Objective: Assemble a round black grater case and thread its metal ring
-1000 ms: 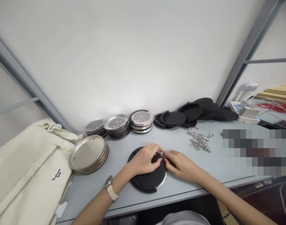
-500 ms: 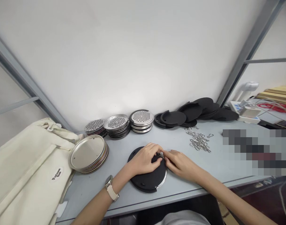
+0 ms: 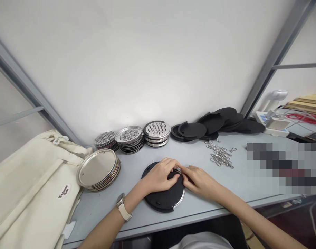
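Observation:
A round black disc with a bare metal rim along its right side lies flat near the table's front edge. My left hand rests over its upper part, thumb and fingers closed around a small metal spring clip at the disc's upper right edge. Against that same clip, my right hand is pinched from the right, its fingertips almost meeting the left ones. Fingers hide most of the clip, so I cannot tell whether it passes through the disc. A pile of similar metal clips lies to the right.
Along the wall stand stacks of perforated metal grater discs and overlapping black discs. Plain metal discs are stacked at left, beside a cream fabric bag. A power strip with cables sits at the far right.

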The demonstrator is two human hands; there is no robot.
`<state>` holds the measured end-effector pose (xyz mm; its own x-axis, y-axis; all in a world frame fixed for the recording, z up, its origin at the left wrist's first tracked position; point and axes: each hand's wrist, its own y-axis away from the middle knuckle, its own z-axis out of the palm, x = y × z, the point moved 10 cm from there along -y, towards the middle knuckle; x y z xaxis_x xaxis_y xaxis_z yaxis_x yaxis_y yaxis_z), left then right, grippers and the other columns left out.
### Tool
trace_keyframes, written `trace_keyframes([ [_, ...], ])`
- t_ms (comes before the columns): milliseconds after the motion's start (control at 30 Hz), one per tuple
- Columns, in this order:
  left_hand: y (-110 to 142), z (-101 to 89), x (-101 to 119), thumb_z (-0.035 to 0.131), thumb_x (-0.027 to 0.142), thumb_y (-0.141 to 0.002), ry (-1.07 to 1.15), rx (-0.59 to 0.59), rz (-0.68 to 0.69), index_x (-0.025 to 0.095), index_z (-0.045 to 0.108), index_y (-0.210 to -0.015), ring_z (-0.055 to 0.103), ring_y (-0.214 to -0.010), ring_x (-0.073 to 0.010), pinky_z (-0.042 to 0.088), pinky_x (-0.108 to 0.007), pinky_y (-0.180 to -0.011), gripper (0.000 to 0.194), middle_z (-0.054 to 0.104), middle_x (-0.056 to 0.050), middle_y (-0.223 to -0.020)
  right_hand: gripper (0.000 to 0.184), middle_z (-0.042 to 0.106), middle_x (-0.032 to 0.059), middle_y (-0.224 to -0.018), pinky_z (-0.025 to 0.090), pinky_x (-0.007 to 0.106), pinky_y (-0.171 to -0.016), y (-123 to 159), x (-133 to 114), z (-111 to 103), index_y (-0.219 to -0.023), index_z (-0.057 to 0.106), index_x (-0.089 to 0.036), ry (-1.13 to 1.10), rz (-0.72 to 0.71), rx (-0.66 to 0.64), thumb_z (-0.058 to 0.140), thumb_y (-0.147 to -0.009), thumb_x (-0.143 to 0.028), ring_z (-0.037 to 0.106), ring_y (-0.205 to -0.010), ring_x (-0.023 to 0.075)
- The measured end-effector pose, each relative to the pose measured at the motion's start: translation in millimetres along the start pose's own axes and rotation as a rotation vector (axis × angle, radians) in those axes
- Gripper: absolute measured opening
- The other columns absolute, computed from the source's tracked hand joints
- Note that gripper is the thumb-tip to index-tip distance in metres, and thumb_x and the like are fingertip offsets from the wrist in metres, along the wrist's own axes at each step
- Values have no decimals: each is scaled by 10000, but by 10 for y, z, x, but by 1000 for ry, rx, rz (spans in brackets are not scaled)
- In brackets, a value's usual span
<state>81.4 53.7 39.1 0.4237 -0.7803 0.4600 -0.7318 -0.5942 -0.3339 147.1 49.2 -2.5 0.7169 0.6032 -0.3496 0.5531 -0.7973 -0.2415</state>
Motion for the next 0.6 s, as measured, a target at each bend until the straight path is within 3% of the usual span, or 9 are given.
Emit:
trace_keyframes([
  [600,2,4,5,531,125,-819,12,-5,20,181,491,-1010,524,-916,-189,446,-319,-836,203,574,-47,-970,140,573,13,-692,325,254,-578,-2,83,4,-845,508,-186,2,76,25,374,-883,-181,496,-596,147],
])
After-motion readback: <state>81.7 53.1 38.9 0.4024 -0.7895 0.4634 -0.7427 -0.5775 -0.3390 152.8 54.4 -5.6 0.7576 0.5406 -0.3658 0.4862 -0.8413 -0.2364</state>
